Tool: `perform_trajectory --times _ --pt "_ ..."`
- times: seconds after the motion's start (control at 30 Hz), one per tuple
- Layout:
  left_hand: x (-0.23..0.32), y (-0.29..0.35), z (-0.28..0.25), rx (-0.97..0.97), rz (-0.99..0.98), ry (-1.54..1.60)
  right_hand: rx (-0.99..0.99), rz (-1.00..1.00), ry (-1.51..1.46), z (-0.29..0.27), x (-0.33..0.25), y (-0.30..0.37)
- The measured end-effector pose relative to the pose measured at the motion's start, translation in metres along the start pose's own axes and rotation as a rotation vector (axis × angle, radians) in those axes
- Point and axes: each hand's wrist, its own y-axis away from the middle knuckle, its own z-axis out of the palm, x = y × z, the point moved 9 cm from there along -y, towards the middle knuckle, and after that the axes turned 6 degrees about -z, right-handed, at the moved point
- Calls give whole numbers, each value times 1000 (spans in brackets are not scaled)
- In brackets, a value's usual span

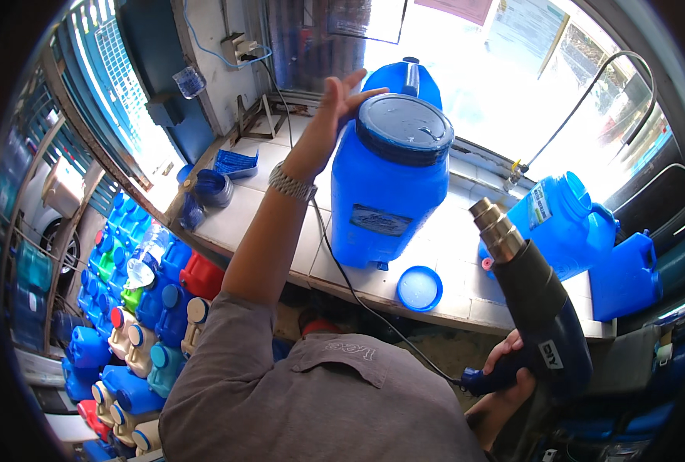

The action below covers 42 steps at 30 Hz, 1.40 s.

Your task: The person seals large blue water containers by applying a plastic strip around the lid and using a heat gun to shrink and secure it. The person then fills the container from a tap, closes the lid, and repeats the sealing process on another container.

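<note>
a: what does your right grip (521, 383) have?

b: it is closed around the handle of a dark heat gun (552, 316), whose silver nozzle (501, 235) slants up and to your left.

a: and your left grip (330, 123)?

b: yours is raised with the fingers spread, next to the dark lid (404, 120) of a big blue container (389, 185); i cannot tell whether you touch it. a metal watch (292, 183) circles your wrist.

a: where does that container stand?

b: upright on your tiled counter (302, 240), straight ahead of you, with a round blue cap (419, 289) lying near its base.

a: and farther out?

b: on your right, an open-mouthed blue jug (570, 231) and a blue jerrycan (627, 277); down on your left, many coloured jugs (171, 308) crowd together.
</note>
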Motion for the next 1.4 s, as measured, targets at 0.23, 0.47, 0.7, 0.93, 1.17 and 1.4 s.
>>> perform_trajectory --times 0.23,0.47,0.7,0.93,1.17,1.4 --pt "20 57 -14 164 88 -233 9 -26 32 6 -2 -10" --pt "40 91 4 196 148 -260 -36 -17 44 6 2 -21" --pt "58 102 36 210 201 -433 0 26 64 2 9 -14" --pt "21 41 26 133 106 -385 105 -44 40 -9 -3 -12" --pt "-6 -26 -106 385 4 -838 225 -35 78 -27 -13 7" --pt "33 -69 8 -343 -126 -904 246 -71 14 -36 -12 3"
